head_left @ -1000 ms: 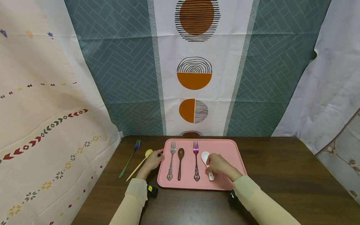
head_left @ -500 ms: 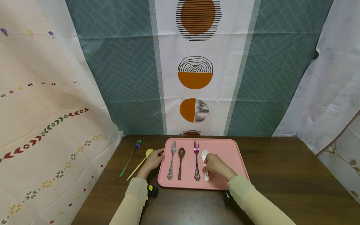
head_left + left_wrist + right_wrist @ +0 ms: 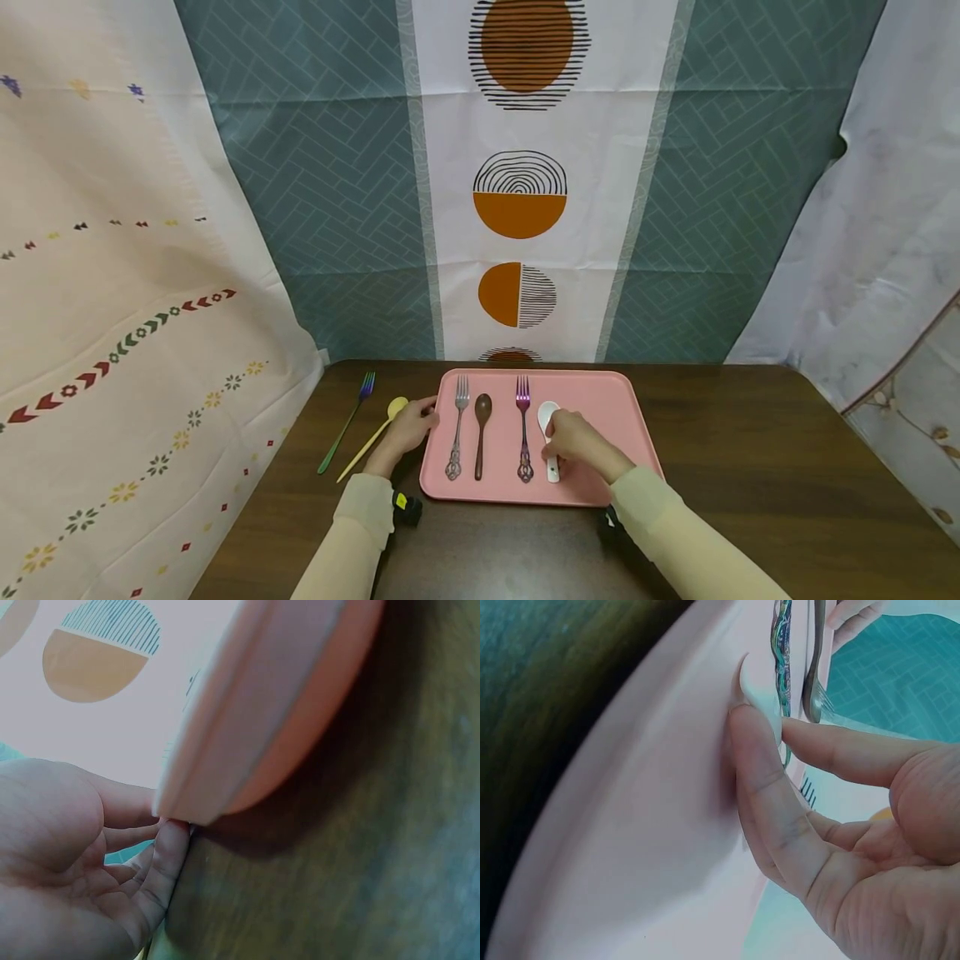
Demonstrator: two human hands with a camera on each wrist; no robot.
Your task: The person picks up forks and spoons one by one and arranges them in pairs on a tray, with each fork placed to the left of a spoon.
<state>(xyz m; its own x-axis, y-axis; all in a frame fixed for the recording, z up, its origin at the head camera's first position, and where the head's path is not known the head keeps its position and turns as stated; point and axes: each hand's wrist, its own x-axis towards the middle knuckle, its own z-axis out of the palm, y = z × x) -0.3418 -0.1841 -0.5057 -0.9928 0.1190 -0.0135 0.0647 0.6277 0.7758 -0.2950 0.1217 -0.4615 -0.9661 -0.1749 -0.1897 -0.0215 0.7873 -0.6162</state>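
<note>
My right hand [image 3: 583, 443] pinches the handle of a white spoon [image 3: 547, 413] between thumb and fingers, low over the pink tray [image 3: 600, 398]. In the right wrist view the end of the spoon's handle [image 3: 759, 684] sticks out past the fingertips. The spoon points bowl-away, beside a purple fork [image 3: 522, 400]. My left hand [image 3: 408, 429] grips the tray's left rim; in the left wrist view its thumb and fingers meet the rim [image 3: 255, 720] from both sides. A silver fork [image 3: 461, 395] and a dark brown spoon [image 3: 483, 408] lie on the tray's left half.
Left of the tray, a yellow spoon [image 3: 371, 440] lies slanted on the brown table [image 3: 750, 467], passing close to my left hand. Further left is a green-handled fork [image 3: 347, 433] with blue tines. A patterned curtain [image 3: 337, 208] hangs behind the table.
My right hand has shifted slightly left with the white spoon, whose handle end has swung left so that it lies straighter, nearer the purple fork. My left hand stays at the tray's rim.
</note>
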